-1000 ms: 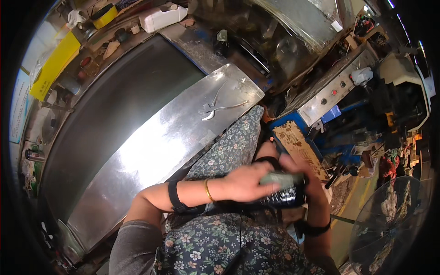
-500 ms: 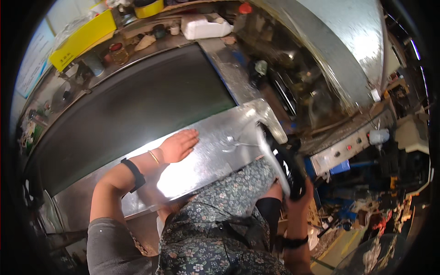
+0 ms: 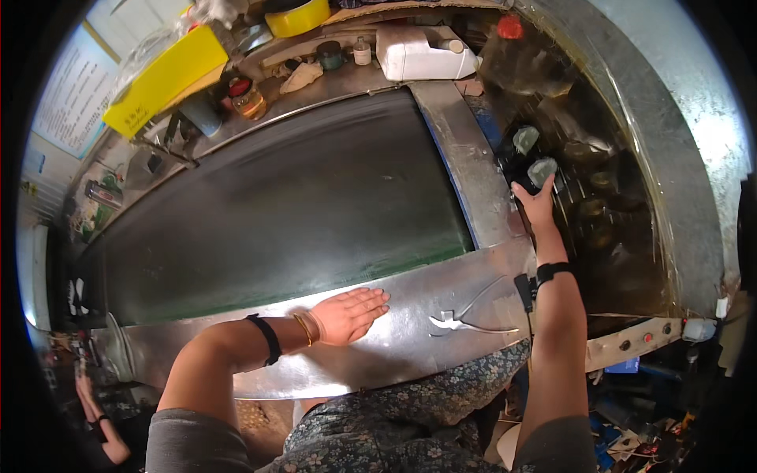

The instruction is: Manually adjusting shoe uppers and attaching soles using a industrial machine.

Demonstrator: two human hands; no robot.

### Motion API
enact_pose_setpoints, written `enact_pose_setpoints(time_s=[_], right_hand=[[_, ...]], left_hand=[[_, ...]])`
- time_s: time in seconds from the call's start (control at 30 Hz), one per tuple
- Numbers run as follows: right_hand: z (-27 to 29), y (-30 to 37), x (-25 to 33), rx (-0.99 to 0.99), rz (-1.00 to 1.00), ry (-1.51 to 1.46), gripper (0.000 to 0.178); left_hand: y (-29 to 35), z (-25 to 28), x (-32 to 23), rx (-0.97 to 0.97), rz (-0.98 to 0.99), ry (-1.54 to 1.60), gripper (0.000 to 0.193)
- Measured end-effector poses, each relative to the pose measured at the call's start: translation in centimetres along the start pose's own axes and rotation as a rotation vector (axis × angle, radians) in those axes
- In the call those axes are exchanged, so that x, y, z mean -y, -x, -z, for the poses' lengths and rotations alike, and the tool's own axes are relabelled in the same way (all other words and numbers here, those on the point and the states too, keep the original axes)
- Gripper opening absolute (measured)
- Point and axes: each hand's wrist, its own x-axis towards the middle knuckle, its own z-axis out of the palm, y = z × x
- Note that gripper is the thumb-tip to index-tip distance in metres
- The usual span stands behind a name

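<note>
My left hand [image 3: 351, 315] lies flat with its fingers stretched on the shiny metal edge [image 3: 410, 359] along the front of a dark conveyor belt [image 3: 300, 205]. Reaching to the right side, my right hand [image 3: 538, 205] has its thumb and fingers around a dark shoe with a pale grey rounded top [image 3: 542, 171]; most of the shoe is in shadow. Right beside it stands a similar dark piece with a pale top [image 3: 523, 140]. A pair of pliers [image 3: 451, 322], jaws toward my left hand, rests on the metal edge between my arms.
Behind the belt stand a white plastic jug [image 3: 418, 55], a jar with a red lid [image 3: 247, 98] and a yellow bin [image 3: 165, 79]. A control strip with buttons [image 3: 635, 343] is at the right. Another forearm and hand [image 3: 85, 390] show at the lower left.
My right hand has carried the black, white-soled shoe from near my lap up to the far right, beside the similar piece. My left hand stays flat on the metal; the view has shifted.
</note>
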Motion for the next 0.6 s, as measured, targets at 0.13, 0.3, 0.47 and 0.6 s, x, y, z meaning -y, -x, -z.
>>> enact_pose_setpoints(time_s=[0.13, 0.3, 0.47, 0.6], right_hand=[[-2.1, -0.9, 1.2, 0.080, -0.101, 0.053, 0.120], [-1.1, 10.9, 4.8, 0.208, 0.271, 0.023, 0.055], [3.7, 29.8, 8.5, 0.312, 0.381, -0.150, 0.027], [6.0, 40.9, 10.6, 0.350, 0.168, -0.190, 0.022]], left_hand=[[-0.5, 0.8, -0.1, 0.048, -0.010, -0.011, 0.050], [-0.5, 1.1, 0.1, 0.102, -0.050, -0.113, 0.047], [0.1, 0.0, 0.0, -0.057, -0.066, -0.066, 0.043], [0.5, -0.8, 0.0, -0.180, -0.095, -0.087, 0.042]])
